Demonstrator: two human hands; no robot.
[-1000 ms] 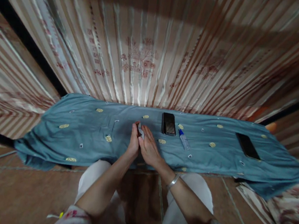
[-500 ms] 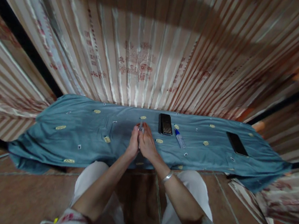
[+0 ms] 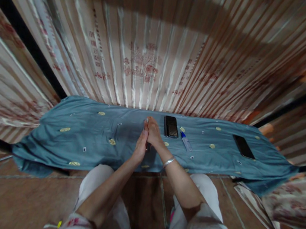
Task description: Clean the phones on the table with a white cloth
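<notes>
My left hand [image 3: 140, 147] and my right hand [image 3: 154, 133] are pressed palm to palm above the near middle of the cloth, fingers pointing away from me. Between them sits a small dark-handled tool [image 3: 148, 147]. Only its dark near end shows below the palms; the rest is hidden, so its exact kind cannot be made out. A silver bracelet [image 3: 168, 162] circles my right wrist. Just right of my hands lies a black phone-like object [image 3: 171, 126], and beside it a clear tube with a blue cap [image 3: 186, 141].
A blue-green patterned cloth [image 3: 94, 133] covers the low, narrow surface before me. Farther right on it lies a black phone [image 3: 244, 146]. Striped curtains [image 3: 150, 27] hang behind and at both sides, with dark poles [image 3: 44, 60] at the corners. Tiled floor [image 3: 26, 199] lies below.
Half a second ago a grey metal tip stuck up between my fingers; now it is hidden. My hands have straightened, come flat together and shifted slightly right, and the tool's dark end shows below.
</notes>
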